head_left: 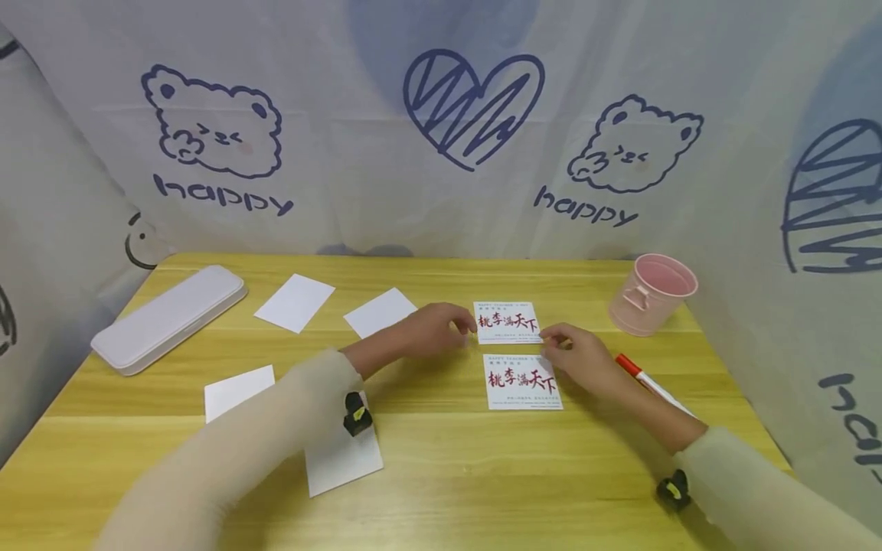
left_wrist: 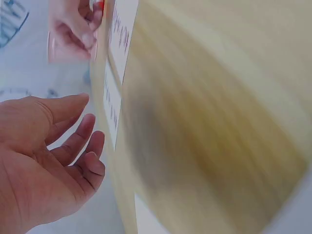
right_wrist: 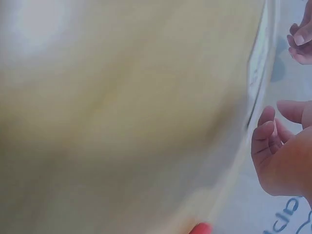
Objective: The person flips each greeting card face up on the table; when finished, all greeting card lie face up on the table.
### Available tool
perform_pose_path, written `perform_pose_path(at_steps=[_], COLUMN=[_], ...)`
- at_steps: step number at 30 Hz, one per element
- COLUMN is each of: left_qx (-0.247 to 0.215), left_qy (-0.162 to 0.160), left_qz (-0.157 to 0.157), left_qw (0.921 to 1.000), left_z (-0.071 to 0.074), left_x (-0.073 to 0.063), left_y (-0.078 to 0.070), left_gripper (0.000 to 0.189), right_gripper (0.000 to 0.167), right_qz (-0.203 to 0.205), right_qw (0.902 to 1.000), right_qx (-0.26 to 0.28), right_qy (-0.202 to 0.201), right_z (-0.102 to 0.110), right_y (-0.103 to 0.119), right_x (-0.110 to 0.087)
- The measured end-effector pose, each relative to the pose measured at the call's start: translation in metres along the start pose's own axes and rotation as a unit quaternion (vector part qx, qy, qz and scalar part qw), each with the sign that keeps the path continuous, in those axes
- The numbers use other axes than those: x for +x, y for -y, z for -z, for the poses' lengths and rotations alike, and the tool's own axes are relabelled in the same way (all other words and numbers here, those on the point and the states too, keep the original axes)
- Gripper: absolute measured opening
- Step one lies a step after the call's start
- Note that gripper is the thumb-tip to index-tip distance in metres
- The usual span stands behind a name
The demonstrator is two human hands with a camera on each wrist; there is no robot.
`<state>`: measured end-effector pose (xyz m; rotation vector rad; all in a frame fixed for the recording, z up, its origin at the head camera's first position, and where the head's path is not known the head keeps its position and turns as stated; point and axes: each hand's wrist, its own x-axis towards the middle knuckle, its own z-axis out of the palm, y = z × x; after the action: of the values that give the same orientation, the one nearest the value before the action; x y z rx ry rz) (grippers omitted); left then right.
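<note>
Two white cards with red Chinese lettering lie one behind the other on the table: a farther card (head_left: 506,325) and a nearer card (head_left: 524,384). Beside the left edge of the farther one is my left hand (head_left: 436,330). The left wrist view shows the fingers of that hand (left_wrist: 53,156) loosely bent, with nothing between them. My right hand (head_left: 584,358) hovers by the right side of both cards, its fingertips close to the farther card's lower right corner. Relaxed, half-bent fingers of this hand (right_wrist: 282,156) appear in the right wrist view, holding nothing.
A pink bucket (head_left: 641,308) stands at the back right, with a red-capped marker (head_left: 653,384) nearer. Several blank white cards (head_left: 295,303) lie left of centre, some partly behind my left arm. A long white case (head_left: 168,317) sits far left. Printed cloth (head_left: 372,207) hangs behind.
</note>
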<state>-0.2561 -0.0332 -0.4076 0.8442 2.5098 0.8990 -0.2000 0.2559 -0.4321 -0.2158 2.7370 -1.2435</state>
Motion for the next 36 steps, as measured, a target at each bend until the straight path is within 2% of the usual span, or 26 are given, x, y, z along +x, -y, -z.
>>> perform_pose_path(at_steps=[4, 8, 12, 15, 19, 24, 29, 36], left_qx=[-0.003, 0.008, 0.024, 0.023, 0.009, 0.001, -0.007, -0.009], left_qy=[-0.021, -0.052, -0.076, -0.081, -0.091, -0.109, -0.115, -0.13], left_qz=[0.026, 0.039, 0.065, 0.09, 0.11, 0.11, 0.112, 0.142], left_qw=[0.9994, 0.9978, 0.9947, 0.9924, 0.9897, 0.988, 0.987, 0.9813], left_z=[0.025, 0.047, 0.06, 0.066, 0.07, 0.072, 0.07, 0.069], left_x=[-0.014, -0.026, -0.035, -0.043, -0.056, -0.072, -0.08, -0.091], left_y=[0.026, 0.056, 0.082, 0.096, 0.103, 0.112, 0.119, 0.124], left_gripper=[0.027, 0.029, 0.03, 0.031, 0.032, 0.031, 0.032, 0.032], right_gripper=[0.035, 0.037, 0.041, 0.045, 0.045, 0.042, 0.041, 0.045], right_qz=[-0.002, 0.015, 0.044, 0.061, 0.078, 0.108, 0.125, 0.142], right_qw=[0.9999, 0.9994, 0.9973, 0.9949, 0.992, 0.9852, 0.9794, 0.9713], right_qx=[0.009, 0.017, 0.025, 0.026, 0.016, 0.002, -0.021, -0.057], right_qy=[0.007, 0.025, 0.053, 0.075, 0.098, 0.133, 0.157, 0.182], right_z=[-0.014, -0.036, -0.058, -0.07, -0.081, -0.091, -0.102, -0.122], right_y=[0.022, 0.047, 0.068, 0.081, 0.093, 0.101, 0.105, 0.117], right_x=[0.015, 0.033, 0.055, 0.072, 0.099, 0.136, 0.167, 0.195])
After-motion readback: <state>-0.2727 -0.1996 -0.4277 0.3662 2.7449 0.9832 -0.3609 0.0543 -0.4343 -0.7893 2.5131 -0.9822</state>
